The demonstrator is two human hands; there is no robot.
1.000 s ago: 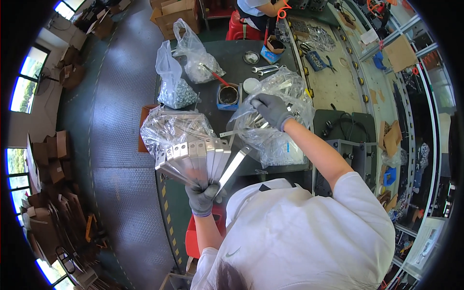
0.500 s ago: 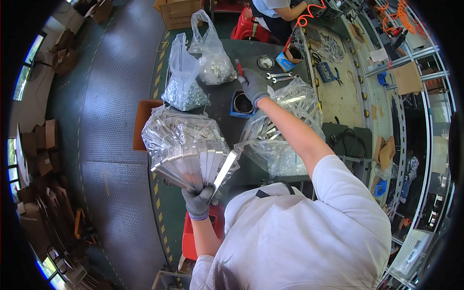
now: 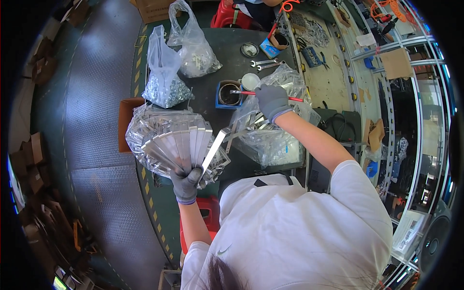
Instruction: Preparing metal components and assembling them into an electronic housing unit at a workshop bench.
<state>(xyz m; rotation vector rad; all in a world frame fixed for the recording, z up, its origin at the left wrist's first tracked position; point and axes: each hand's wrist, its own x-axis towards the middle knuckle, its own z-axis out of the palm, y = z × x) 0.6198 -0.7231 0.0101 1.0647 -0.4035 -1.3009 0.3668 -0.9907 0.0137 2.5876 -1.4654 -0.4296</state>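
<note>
My left hand point(image 3: 185, 186), in a grey glove, is closed around the lower ends of several flat silver metal brackets point(image 3: 180, 141). They spread upward like a fan, with one strip standing apart at the right. My gloved right hand point(image 3: 273, 101) grips a thin brush point(image 3: 245, 93) by its red handle. The brush tip reaches over the mouth of a round can point(image 3: 222, 90) with dark contents, set in a blue box point(image 3: 220, 103). Beneath the right hand lies a clear plastic bag point(image 3: 278, 145) of metal parts; a white round lid point(image 3: 250, 81) is beside the can.
Behind the fan sits another clear bag point(image 3: 137, 128) of brackets next to a cardboard box point(image 3: 126, 113). Two plastic bags of small hardware point(image 3: 166, 91) stand farther back. Wrenches point(image 3: 265, 64) and a tin lid point(image 3: 249, 49) lie beyond the can. Another person point(image 3: 261, 12) is at the far edge.
My right hand has moved right and nearer, and the brush has swung from upright to level, its tip now over the can. The left hand still holds the fanned brackets. The view has shifted.
</note>
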